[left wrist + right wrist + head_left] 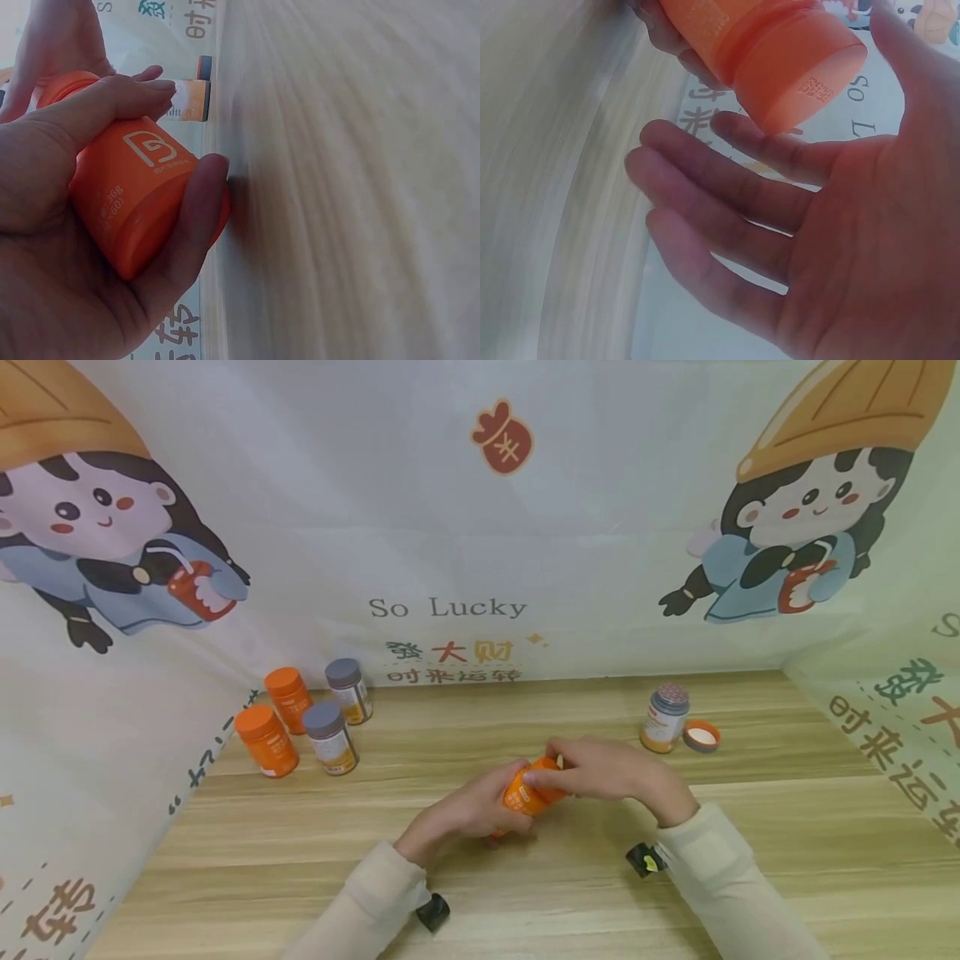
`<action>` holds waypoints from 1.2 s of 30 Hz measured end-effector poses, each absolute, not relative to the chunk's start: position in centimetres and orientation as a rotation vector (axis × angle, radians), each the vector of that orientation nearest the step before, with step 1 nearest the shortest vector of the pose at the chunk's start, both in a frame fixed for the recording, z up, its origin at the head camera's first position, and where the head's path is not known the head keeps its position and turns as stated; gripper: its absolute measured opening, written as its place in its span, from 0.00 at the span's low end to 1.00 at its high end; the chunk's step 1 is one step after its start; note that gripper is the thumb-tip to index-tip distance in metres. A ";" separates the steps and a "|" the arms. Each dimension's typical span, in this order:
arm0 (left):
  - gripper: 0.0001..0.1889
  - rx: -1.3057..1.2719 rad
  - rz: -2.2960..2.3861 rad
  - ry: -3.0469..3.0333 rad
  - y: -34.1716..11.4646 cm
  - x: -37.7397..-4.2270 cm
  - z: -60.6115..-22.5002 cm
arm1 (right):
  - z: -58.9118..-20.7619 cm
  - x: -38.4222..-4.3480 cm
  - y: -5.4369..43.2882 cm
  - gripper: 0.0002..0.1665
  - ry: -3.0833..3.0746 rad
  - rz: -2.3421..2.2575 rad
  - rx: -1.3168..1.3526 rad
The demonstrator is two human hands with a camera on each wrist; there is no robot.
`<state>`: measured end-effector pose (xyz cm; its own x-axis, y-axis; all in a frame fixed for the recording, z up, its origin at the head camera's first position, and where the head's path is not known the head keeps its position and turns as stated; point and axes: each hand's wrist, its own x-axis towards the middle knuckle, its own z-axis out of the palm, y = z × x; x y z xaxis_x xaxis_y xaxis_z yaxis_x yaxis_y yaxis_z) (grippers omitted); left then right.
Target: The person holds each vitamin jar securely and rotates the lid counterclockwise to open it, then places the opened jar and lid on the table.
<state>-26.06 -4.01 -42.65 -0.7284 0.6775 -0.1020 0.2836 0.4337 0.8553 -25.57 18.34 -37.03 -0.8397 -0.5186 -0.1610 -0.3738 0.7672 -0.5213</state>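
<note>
My left hand (480,803) grips an orange bottle (519,798) tilted on its side, close over the table. In the left wrist view, fingers and thumb wrap the body of this bottle (127,187), which has a white logo and small print. Its orange screw lid (802,71), with a stamped code on top, points toward my right hand (606,768). The right wrist view shows that hand's fingers loosely extended and spread around the lid, the palm facing it and the thumb on the other side.
At the back left stand two orange bottles (267,743) and two grey-lidded bottles (332,742). A grey-necked jar (664,720) is at the back right, a loose orange-rimmed lid (702,736) lying beside it. A printed cloth (600,552) hangs behind the wooden table (300,877).
</note>
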 end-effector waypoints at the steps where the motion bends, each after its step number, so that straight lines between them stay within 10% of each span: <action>1: 0.26 0.814 1.223 2.260 -4.0 -26.1 -42.6 | -37.0 -25.6 18.4 0.27 2.672 -0.691 -0.678; 36: 0.24 0.827 1.223 2.265 -3.9 -25.9 -42.5 | -36.6 -25.5 18.8 0.28 2.622 -0.686 -0.701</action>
